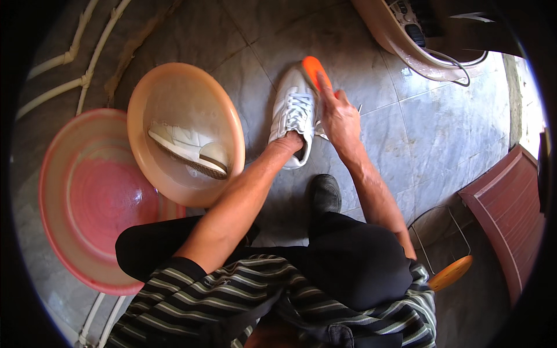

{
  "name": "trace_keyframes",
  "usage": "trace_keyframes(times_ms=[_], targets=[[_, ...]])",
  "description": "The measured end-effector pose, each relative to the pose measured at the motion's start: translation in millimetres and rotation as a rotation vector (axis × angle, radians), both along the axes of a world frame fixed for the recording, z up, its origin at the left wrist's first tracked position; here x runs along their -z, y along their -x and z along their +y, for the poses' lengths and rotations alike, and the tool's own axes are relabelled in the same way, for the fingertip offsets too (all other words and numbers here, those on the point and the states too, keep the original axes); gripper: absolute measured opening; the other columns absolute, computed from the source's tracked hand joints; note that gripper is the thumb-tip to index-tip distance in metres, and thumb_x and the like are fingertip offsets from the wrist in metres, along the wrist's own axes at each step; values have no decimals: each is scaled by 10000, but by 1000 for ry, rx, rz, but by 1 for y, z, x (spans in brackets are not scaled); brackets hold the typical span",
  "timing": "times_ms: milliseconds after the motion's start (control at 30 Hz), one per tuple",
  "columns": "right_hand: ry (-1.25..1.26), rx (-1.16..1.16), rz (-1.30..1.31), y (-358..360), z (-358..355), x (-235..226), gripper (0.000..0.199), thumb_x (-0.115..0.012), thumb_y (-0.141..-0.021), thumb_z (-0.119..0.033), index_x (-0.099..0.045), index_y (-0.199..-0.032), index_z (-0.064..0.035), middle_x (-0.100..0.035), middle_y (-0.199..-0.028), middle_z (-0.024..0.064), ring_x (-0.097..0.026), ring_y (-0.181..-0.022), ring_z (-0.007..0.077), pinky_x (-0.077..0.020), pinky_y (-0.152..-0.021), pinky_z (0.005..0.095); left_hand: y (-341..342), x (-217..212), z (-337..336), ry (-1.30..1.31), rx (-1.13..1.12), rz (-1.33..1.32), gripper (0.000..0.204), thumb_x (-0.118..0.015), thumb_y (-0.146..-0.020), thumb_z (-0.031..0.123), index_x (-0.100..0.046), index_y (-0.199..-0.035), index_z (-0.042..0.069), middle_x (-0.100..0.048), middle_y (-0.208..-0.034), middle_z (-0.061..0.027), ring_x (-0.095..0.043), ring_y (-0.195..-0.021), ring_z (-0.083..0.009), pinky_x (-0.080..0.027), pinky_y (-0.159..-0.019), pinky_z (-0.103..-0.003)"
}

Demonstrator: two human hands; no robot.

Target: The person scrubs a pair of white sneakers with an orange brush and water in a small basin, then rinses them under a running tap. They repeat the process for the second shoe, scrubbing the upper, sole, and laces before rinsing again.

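Observation:
A white lace-up sneaker [294, 110] points away from me in the middle of the view. My left hand [293, 140] reaches in through its opening and holds it from inside, so the fingers are hidden. My right hand [341, 120] grips an orange brush [314, 72], with the forefinger stretched along its back. The brush lies against the right side of the sneaker's toe; its bristles barely show. Under the right hand a small white piece [321, 131] peeks out, too covered to identify. Another white shoe [188, 148] with a brown sole lies on its side in the peach basin [237, 127].
A larger pink basin [55, 232] sits partly under the peach one on the grey tiled floor [377, 139]. Pale pipes [87, 75] run along the left. At right are a reddish-brown slatted panel [505, 203] and a wire-legged stool [451, 272]. My dark shoe [325, 194] stands near the sneaker.

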State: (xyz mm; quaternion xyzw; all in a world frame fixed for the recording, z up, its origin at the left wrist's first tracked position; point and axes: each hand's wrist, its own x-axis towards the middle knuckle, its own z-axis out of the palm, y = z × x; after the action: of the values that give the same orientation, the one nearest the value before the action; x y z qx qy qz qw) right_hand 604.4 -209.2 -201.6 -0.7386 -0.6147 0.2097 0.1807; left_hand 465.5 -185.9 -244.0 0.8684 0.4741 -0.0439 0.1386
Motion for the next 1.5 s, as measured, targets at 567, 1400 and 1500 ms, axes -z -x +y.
trace_keyframes(times_ms=[567,1400,1500], targets=[[-2,-53,214,-7,-59,2,657,-669,-938,-96,-485,-1529,-318,-539,-707,140,-592,-531,350,-532,-533,479,-7,-46,25,347,23,221,338,-478,-974,216,-686,-1154,19,-681,-1194,-177,-624,-1119,-316,-460,-1047,-416],[205,-363,-58,-16,10,-32,698,-583,-928,-75,-399,-1566,-291,-630,-854,196,-681,-638,368,-585,-579,474,12,4,1,162,-160,-138,427,-468,-1031,249,-525,-1396,36,-559,-1431,-154,-532,-1306,-298,-429,-1103,-377],[12,-359,-62,4,70,-9,591,-538,-970,-142,-433,-1529,-306,-655,-895,240,-684,-662,420,-570,-599,529,-7,-20,12,297,-349,-492,391,-513,-1016,237,-525,-1355,42,-592,-1345,-151,-559,-1236,-287,-454,-1048,-372]])
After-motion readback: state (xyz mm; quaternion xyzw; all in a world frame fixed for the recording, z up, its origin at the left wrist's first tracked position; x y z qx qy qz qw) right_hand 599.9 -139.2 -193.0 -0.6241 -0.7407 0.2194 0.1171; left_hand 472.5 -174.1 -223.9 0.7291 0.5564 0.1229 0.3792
